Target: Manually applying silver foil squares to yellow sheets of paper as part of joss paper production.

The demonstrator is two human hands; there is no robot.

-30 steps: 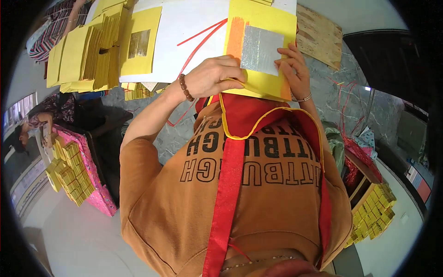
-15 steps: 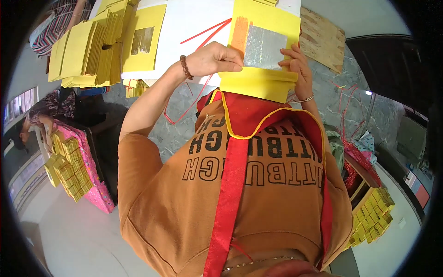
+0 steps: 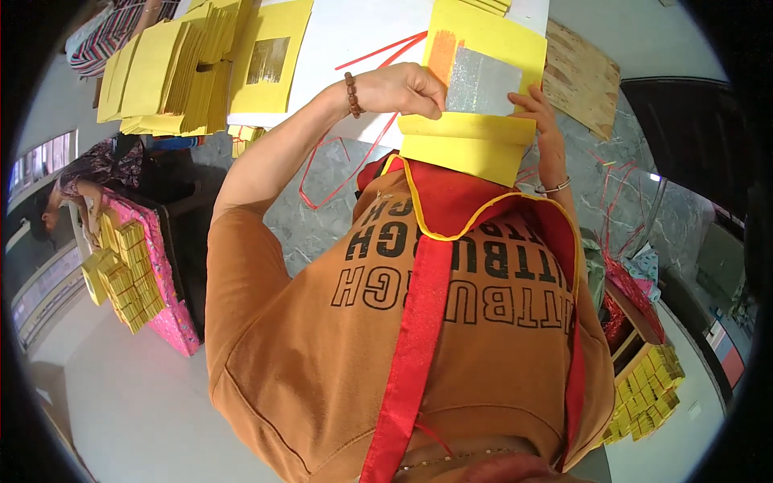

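Observation:
A yellow paper sheet (image 3: 530, 56) with an orange streak and a silver foil patch (image 3: 483, 80) lies at the near edge of the white table. Its near part is folded into a strip (image 3: 467, 149) that hangs over the edge by my red apron. My left hand (image 3: 407, 90), with a brown bead bracelet on the wrist, is closed, its fingertips pressed at the left end of the fold. Curled over the sheet's right edge, the fingers of my right hand (image 3: 546, 125) touch the paper beside the foil; its thumb is hidden.
Stacks of yellow paper (image 3: 161, 72) stand on the table's left, beside a single foil-patched sheet (image 3: 282, 88). Red cord (image 3: 378, 52) trails across the tabletop (image 3: 338, 32). Another person (image 3: 101, 173) sits at a pink-covered table (image 3: 173, 302) with yellow bundles. More bundles (image 3: 648, 394) stand lower right.
The whole view has shifted, so the table and sheet appear farther right. Both hands stay at the fold, with only small finger movement.

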